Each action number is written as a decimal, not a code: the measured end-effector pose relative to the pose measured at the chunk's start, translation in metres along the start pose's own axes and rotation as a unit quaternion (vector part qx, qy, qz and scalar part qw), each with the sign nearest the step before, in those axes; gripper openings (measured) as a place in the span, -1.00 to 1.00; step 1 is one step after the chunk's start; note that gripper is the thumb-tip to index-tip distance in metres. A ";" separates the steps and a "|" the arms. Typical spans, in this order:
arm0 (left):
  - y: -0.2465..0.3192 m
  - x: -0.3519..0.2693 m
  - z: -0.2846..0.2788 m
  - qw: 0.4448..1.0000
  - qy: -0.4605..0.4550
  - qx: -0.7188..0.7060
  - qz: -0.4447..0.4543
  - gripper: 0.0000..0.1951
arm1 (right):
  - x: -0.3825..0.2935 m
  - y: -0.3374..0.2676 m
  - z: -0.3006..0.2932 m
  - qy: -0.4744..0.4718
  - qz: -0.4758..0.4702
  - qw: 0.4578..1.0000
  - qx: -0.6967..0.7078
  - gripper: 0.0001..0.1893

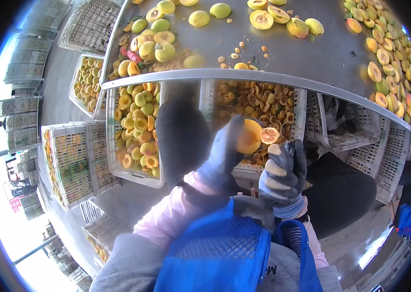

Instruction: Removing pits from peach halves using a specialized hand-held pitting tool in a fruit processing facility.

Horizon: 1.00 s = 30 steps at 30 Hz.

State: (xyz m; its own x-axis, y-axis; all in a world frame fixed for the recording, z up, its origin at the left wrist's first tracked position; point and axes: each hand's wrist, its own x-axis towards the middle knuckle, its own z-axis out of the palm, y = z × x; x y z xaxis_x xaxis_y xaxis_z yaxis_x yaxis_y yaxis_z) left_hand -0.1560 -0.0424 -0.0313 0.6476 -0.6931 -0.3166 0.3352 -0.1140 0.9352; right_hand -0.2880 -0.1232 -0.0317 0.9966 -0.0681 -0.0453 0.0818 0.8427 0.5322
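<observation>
My left hand, in a blue-and-dark glove, grips a yellow-orange fruit half, likely peach or apricot. My right hand, gloved in grey and black, is closed around a tool whose handle is hidden in the fist. A thin wire loop juts from the top of that fist. Between the fruit half and the loop shows a brown half stone; whether it touches either is unclear. Beneath both hands stands a white plastic crate of brown stone pieces.
A metal table with a raised rim carries halved fruit on the left and a large fruit heap on the right. Left of my knee is a crate of fruit halves. More crates line the floor. Another person sits far right.
</observation>
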 end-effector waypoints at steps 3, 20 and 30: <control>-0.035 0.008 -0.066 0.994 0.113 0.000 -0.012 -0.59 | -0.006 -0.026 -0.032 0.207 -0.049 0.973 -0.091 -0.50; 0.108 0.137 -0.001 0.799 0.078 0.566 0.187 -0.68 | 0.014 -0.022 -0.001 0.378 -0.095 0.706 -0.591 -0.51; 0.063 0.247 0.045 0.908 -0.093 0.381 0.147 -0.57 | 0.009 -0.048 -0.007 0.388 -0.203 0.757 -0.485 -0.51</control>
State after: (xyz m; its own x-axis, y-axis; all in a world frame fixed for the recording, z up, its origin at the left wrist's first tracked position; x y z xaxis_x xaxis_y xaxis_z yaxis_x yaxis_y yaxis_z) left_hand -0.0054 -0.2528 -0.0438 0.4829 -0.8729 -0.0700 -0.4495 -0.3157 0.8356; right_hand -0.2826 -0.1609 -0.0633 0.5571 -0.4093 -0.7225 -0.0346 0.8579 -0.5127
